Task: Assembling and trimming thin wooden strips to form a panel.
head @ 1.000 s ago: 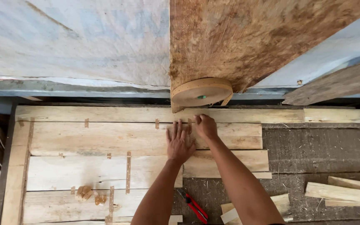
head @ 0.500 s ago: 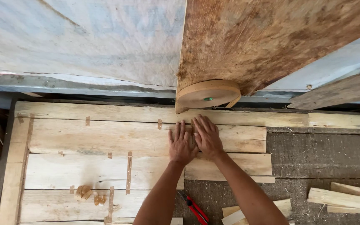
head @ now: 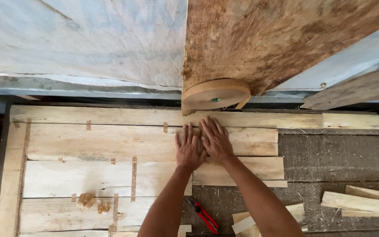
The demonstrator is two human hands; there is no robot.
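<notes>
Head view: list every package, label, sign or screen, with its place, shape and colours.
None: no package, label, sign or screen shows.
Nearest thing: a tan tape roll, a round disc with a green core, just beyond the veneer sheets.
Left hand and right hand lie flat on the pale sheets, side by side.

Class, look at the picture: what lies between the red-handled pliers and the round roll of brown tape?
In the head view, the two hands, left hand and right hand, lie flat on wood veneer sheets between pliers and tape roll.
</notes>
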